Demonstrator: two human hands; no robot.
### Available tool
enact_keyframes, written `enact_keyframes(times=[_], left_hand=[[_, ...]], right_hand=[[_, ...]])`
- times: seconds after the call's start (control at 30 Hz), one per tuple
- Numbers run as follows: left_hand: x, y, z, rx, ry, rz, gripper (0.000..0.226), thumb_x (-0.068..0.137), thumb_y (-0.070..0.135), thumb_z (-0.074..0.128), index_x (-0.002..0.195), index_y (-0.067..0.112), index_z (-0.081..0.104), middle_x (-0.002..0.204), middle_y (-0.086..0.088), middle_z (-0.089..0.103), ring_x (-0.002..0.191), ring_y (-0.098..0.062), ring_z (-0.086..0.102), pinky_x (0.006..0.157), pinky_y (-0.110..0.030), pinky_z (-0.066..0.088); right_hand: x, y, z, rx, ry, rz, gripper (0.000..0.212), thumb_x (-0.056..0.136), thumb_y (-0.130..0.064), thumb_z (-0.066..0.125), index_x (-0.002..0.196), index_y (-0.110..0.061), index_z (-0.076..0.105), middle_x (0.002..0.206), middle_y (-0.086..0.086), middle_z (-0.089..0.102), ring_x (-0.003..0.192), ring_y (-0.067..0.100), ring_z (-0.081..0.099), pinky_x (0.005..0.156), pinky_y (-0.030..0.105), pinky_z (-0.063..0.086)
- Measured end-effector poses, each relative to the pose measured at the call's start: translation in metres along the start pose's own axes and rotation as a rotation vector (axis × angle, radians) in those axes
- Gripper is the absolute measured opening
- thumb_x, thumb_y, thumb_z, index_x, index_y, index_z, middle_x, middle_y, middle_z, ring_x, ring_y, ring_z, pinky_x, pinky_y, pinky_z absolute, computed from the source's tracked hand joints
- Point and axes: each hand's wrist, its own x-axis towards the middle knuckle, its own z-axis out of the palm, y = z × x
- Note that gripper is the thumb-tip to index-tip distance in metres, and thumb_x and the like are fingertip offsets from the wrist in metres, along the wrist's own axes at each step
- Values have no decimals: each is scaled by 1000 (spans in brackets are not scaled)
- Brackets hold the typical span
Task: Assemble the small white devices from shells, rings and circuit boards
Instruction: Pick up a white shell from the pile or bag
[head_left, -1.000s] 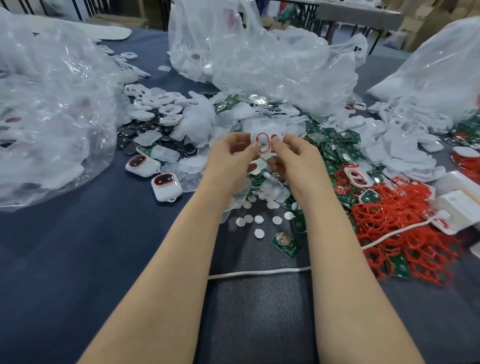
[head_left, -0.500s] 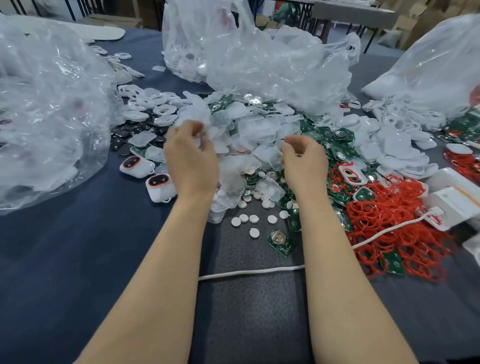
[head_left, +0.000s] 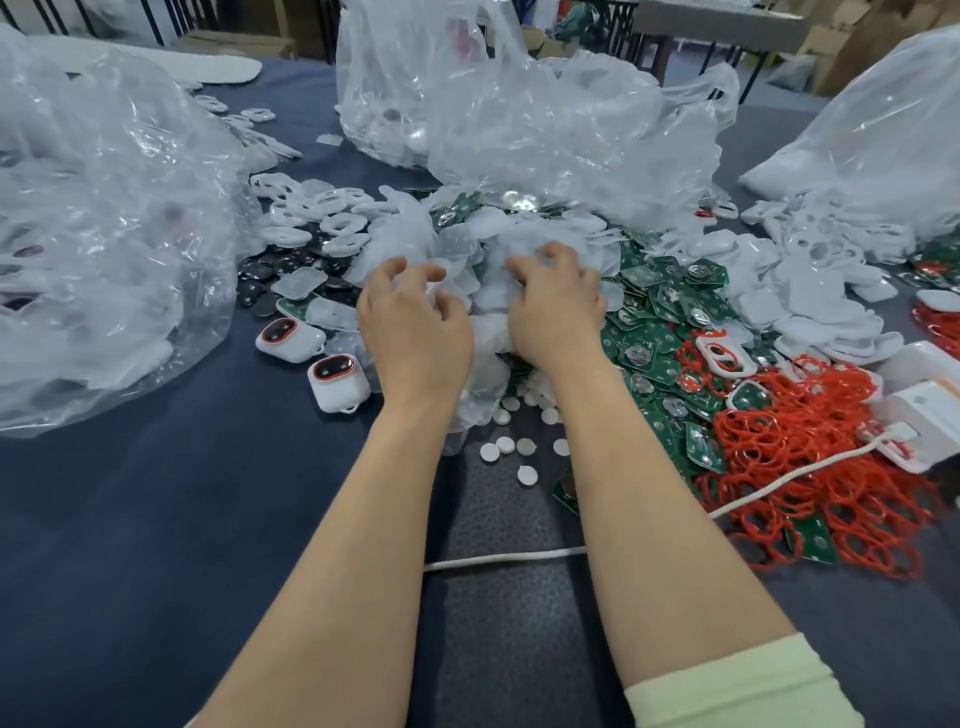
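- Left hand (head_left: 415, 322): palm down over the heap of translucent white covers (head_left: 498, 244), fingers bent like a claw and spread. Whether it grips a piece cannot be told.
- Right hand (head_left: 553, 306): just beside the left, on the same heap, fingers curled with the tips sunk among the covers. Whether it holds anything cannot be told. Pale green sleeve (head_left: 737, 686) at the upper forearm.
- Assembled white devices, two: one (head_left: 291, 338) and a second (head_left: 338, 382), each with a red ring around a dark face. They stand side by side on the blue tablecloth (head_left: 130, 519), just left of the left hand.
- Green circuit boards (head_left: 654, 312): loose pile right of the right hand, running towards the near edge.
- Red rings (head_left: 805, 467): tangled heap to the right, lying partly over the boards.
- White shells (head_left: 831, 312): pile at far right, beyond the rings.
- White ring-shaped frames (head_left: 322, 218): cluster to the far left of the heap of covers.
- Dark discs (head_left: 275, 280): beside the frames, nearer the person.
- Small white discs (head_left: 506, 447): scattered between the forearms.
- White cable (head_left: 519, 558): runs across the dark textured mat (head_left: 509, 597), passing under both forearms and up into the rings.
- White box (head_left: 930, 410): right edge, beside the rings.
- Clear plastic bags: one at left (head_left: 104, 234), one at far centre (head_left: 519, 114), one at far right (head_left: 883, 130), each holding white parts.
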Motion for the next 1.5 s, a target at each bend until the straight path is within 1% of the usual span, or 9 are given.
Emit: enact_keyframes(times=[0.23, 0.43, 0.6, 0.83, 1.07, 1.23, 1.3, 1.4, 1.5], left_hand=[[2, -2, 1, -77, 14, -62, 24, 95, 14, 51, 114, 10, 64, 143, -9, 39, 135, -24, 33, 111, -40, 31], [-3, 4, 4, -83, -8, -60, 23, 94, 14, 50, 113, 12, 63, 141, -8, 41, 134, -22, 33, 113, -37, 26], [27, 5, -7, 115, -15, -1, 30, 95, 20, 48, 121, 13, 60, 138, -8, 49, 133, -24, 37, 113, -37, 22], [90, -26, -25, 501, -168, -158, 58, 91, 12, 46, 146, 13, 31, 155, -9, 25, 142, -36, 20, 117, -51, 14], [96, -36, -12, 570, -200, -265, 45, 93, 10, 44, 138, 12, 41, 150, -10, 29, 143, -32, 17, 117, -57, 2], [93, -25, -26, 354, 6, -81, 29, 98, 18, 45, 124, 7, 51, 130, -11, 51, 118, -30, 49, 96, -40, 37], [89, -13, -32, 182, 50, -9, 20, 96, 18, 50, 113, 8, 54, 114, -7, 59, 96, -21, 52, 76, -29, 35], [85, 2, -37, 66, 42, 37, 17, 96, 17, 52, 108, 7, 58, 102, -2, 61, 89, -17, 51, 72, -20, 33], [76, 14, -40, -10, 54, 65, 20, 97, 16, 52, 111, 6, 62, 93, 3, 56, 85, -12, 50, 68, -11, 30]], right_hand=[[8, 11, -3, 141, 108, 95, 26, 95, -25, 50, 119, -22, 61, 122, 5, 59, 117, 28, 50, 100, 43, 40], [13, 3, 1, 62, 170, 169, 27, 95, -39, 53, 113, -19, 59, 122, 6, 55, 117, 28, 48, 100, 41, 37], [22, -17, -9, 11, 64, 211, 30, 89, -36, 60, 113, -17, 62, 135, 14, 38, 124, 35, 37, 103, 45, 32], [46, -38, -7, 81, -108, 160, 27, 88, -16, 55, 112, -10, 65, 115, 13, 63, 107, 31, 58, 91, 38, 50], [50, -34, 5, 158, -90, 209, 18, 87, -12, 54, 99, -14, 67, 106, 10, 66, 101, 30, 60, 78, 32, 50], [46, -29, 5, 240, -2, 179, 20, 87, -9, 52, 100, -16, 67, 106, 6, 67, 100, 25, 60, 76, 29, 47], [42, -22, 0, 284, 62, 191, 21, 89, -9, 51, 101, -16, 67, 103, 5, 67, 95, 22, 60, 74, 28, 45], [31, -11, -13, 319, 178, 169, 21, 88, -8, 49, 96, -16, 66, 92, 3, 66, 85, 21, 58, 69, 27, 43], [18, -2, -20, 277, 33, 38, 22, 88, -8, 51, 91, -22, 68, 86, -3, 63, 72, 14, 56, 62, 17, 41]])
